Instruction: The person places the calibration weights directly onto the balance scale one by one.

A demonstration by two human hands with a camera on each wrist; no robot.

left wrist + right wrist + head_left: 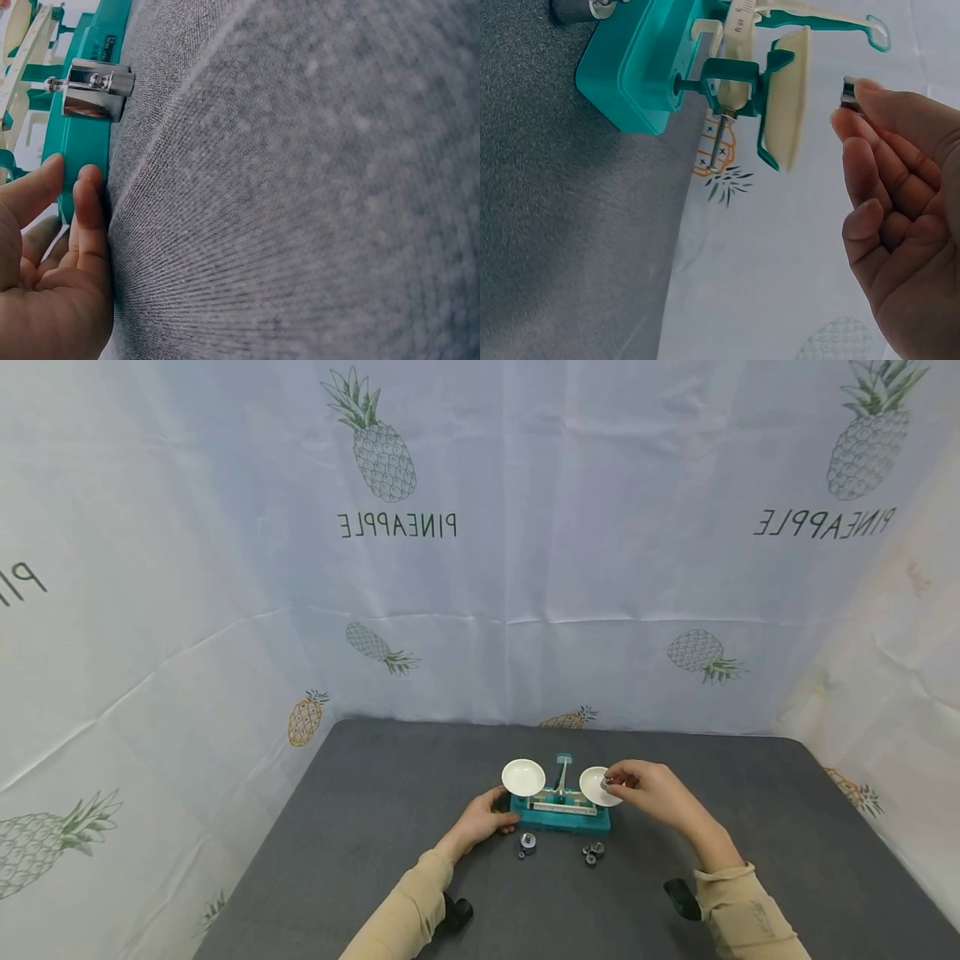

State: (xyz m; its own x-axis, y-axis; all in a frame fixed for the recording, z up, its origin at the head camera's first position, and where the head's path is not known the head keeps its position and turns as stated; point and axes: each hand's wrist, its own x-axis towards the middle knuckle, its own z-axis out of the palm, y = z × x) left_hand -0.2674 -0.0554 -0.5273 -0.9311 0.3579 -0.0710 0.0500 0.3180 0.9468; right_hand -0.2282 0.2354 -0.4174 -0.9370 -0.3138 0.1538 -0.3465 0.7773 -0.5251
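A teal balance scale (pixel 558 818) with two cream pans stands on the dark table. At its left end my left hand (pixel 482 818) holds the base, and the left wrist view shows the thumb and fingers on either side of the base's end (pixel 79 150). My right hand (pixel 648 785) pinches a small metal weight (pixel 848 93) between thumb and fingertips. It is over the right pan (pixel 594 786), apart from the pan's surface in the right wrist view. The left pan (pixel 523 777) holds nothing visible.
In front of the scale stand a larger metal weight (pixel 528 842) with a tiny one beside it, and a cluster of small weights (pixel 592 853) further right. A pineapple-print cloth (pixel 510 568) hangs behind the table (pixel 390 793).
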